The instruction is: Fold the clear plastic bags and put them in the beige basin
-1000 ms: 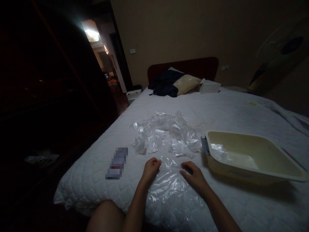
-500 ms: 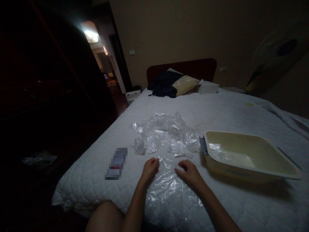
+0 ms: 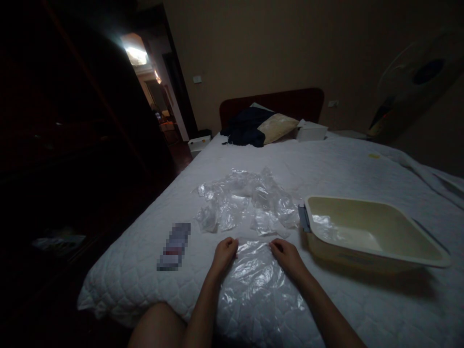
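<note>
Nearest, beside a bare knee [image 3: 157, 326], a clear plastic bag [image 3: 258, 285] lies spread over the front edge of the bed [image 3: 123, 275], its far edge stretched between the left hand [image 3: 225, 252] and the right hand [image 3: 285, 252], whose fingers pinch one corner each. A blurred-out item [image 3: 174, 246] rests on the quilt to the left, and a cream tub [image 3: 377, 258] stands to the right, with some clear plastic [image 3: 324, 223] inside it. Just beyond the hands sits a crumpled heap of plastic bags [image 3: 246, 198], and farther back a yellowish pillow [image 3: 279, 128], dark cloth [image 3: 246, 128] and a white box [image 3: 311, 133] lie before the headboard [image 3: 304, 102].
</note>
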Available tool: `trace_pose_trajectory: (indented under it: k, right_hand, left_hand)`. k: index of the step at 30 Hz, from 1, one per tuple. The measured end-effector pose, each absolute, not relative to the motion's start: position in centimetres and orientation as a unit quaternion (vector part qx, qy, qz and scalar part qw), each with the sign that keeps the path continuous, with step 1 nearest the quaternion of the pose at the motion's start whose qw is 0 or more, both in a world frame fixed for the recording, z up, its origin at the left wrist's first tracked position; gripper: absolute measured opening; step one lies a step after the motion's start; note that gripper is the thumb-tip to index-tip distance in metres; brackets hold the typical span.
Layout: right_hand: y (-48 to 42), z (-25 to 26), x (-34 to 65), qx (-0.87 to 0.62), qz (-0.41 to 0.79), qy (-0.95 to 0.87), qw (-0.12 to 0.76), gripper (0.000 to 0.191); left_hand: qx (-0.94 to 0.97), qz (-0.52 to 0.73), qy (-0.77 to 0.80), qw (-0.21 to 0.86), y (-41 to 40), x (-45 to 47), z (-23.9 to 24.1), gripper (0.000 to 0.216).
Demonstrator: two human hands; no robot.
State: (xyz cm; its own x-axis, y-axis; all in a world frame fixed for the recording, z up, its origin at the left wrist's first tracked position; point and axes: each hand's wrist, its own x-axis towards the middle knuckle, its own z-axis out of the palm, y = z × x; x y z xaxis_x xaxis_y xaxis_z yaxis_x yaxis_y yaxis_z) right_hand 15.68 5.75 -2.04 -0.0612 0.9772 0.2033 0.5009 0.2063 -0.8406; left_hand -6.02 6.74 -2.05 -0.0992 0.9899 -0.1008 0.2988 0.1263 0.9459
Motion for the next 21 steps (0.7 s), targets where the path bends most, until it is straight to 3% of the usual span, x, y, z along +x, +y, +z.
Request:
trace_pose_trajectory:
  k: [6,21]
  right_hand:
    - [6.3,-2.2,15.8,-0.582,0.324,-0.629,0.4,0.033]
    - [6.3,-2.4,16.6,-0.545,0.433,-0.553,0.457,0.023]
  left_hand:
    - [0.521,0.427,0.603,0.428,6.9,-6.1,-2.7,0.033]
    - [0.542,0.412,0.601,0.418,7.2,-6.6,-3.6,0.034]
